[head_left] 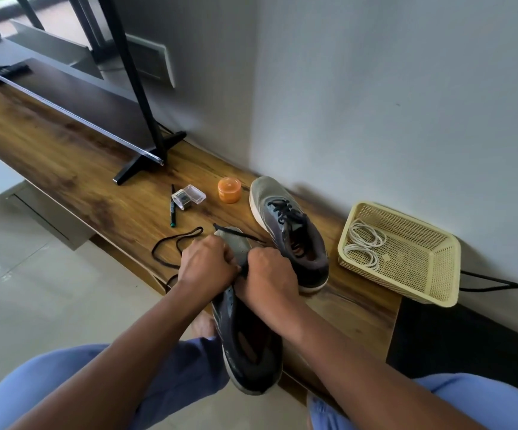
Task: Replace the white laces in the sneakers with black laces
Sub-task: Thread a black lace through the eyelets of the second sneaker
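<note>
Left hand point(206, 263) and right hand point(267, 274) curl over near sneaker point(248, 346), pinching black lace point(177, 243); fingertips, eyelets hidden.

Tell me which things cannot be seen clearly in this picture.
Head view only:
- Eyelets of the near sneaker: covered by the left hand and right hand.
- Black lace: one end hidden under the hands.
- Pen print: too small.
- Cable: cut by the right edge.

Bare forearms, no sleeves visible, no rings or watch on left hand point(206, 263) or right hand point(267, 274). Light blue trousers point(65, 377) along frame's bottom.
</note>
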The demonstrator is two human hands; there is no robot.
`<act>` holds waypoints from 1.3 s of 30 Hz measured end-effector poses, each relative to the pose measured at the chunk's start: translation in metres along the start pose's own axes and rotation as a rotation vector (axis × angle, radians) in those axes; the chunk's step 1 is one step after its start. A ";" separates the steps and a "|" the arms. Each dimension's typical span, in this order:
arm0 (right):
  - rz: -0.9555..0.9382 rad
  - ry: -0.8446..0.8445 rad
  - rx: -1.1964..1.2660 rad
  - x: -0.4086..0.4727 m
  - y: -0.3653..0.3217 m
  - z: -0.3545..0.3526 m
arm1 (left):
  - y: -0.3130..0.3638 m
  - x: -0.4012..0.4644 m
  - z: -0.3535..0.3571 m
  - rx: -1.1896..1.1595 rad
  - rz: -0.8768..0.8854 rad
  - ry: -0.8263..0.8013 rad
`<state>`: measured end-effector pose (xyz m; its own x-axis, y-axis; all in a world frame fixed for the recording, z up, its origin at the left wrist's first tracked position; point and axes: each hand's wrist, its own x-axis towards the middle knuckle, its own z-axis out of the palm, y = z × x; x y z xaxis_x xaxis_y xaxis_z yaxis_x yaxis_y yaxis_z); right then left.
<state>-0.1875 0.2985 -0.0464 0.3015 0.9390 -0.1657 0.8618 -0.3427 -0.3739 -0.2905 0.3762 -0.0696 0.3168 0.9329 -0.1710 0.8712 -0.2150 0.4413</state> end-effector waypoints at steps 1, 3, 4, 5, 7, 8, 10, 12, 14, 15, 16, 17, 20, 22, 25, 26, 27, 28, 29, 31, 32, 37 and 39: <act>0.014 0.005 0.014 0.001 0.001 0.000 | 0.000 0.000 0.000 -0.003 0.004 0.003; 0.033 0.008 0.039 0.003 0.002 0.000 | -0.001 -0.001 0.001 -0.008 0.011 0.011; 0.040 0.010 0.052 0.005 0.004 0.000 | -0.001 -0.001 0.001 -0.013 0.013 0.015; 0.046 0.012 0.071 0.006 0.007 0.000 | -0.002 -0.001 0.002 -0.018 0.013 0.022; 0.059 0.013 0.123 0.009 0.012 0.001 | -0.001 -0.002 0.002 -0.024 0.012 0.031; 0.068 0.008 0.143 0.011 0.014 0.002 | 0.000 -0.003 0.002 -0.022 0.012 0.034; 0.094 -0.013 0.169 0.013 0.017 0.004 | 0.002 -0.004 0.002 -0.025 0.021 0.036; 0.119 -0.022 0.210 0.015 0.018 0.005 | 0.003 -0.006 0.002 -0.051 0.030 0.035; 0.146 -0.016 0.253 0.015 0.019 0.007 | 0.004 -0.007 0.002 -0.064 0.039 0.038; 0.154 -0.015 0.269 0.016 0.019 0.007 | 0.005 -0.007 0.003 -0.063 0.042 0.043; 0.163 -0.017 0.283 0.016 0.019 0.007 | 0.006 -0.007 0.003 -0.063 0.043 0.052; 0.173 -0.019 0.298 0.016 0.019 0.007 | 0.006 -0.008 0.003 -0.064 0.043 0.060; 0.211 -0.023 0.348 0.016 0.020 0.005 | 0.007 -0.008 0.004 -0.057 0.047 0.067; 0.228 -0.020 0.370 0.015 0.021 0.005 | 0.007 -0.009 0.004 -0.040 0.048 0.066; 0.251 -0.006 0.397 0.015 0.021 0.006 | 0.009 -0.010 0.005 0.001 0.069 0.075; 0.256 -0.002 0.408 0.016 0.022 0.007 | 0.010 -0.011 0.005 -0.004 0.075 0.080; 0.262 0.001 0.418 0.017 0.023 0.008 | 0.011 -0.011 0.006 -0.021 0.079 0.082; 0.273 0.004 0.431 0.017 0.023 0.008 | 0.011 -0.012 0.007 -0.041 0.083 0.087; 0.285 0.007 0.448 0.018 0.024 0.008 | 0.010 -0.013 0.008 -0.066 0.080 0.094; 0.305 0.010 0.492 0.019 0.025 0.009 | 0.008 -0.014 0.009 -0.131 0.051 0.108; 0.314 0.011 0.510 0.019 0.025 0.008 | 0.008 -0.015 0.009 -0.162 0.034 0.113; 0.342 0.012 0.582 0.019 0.027 0.007 | 0.009 -0.019 0.014 -0.236 0.003 0.137; 0.351 0.012 0.613 0.019 0.028 0.010 | 0.009 -0.020 0.016 -0.237 0.008 0.148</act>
<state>-0.1617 0.3065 -0.0687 0.5266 0.7692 -0.3618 0.3291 -0.5770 -0.7475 -0.2830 0.3514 -0.0764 0.2497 0.9673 -0.0443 0.7512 -0.1647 0.6392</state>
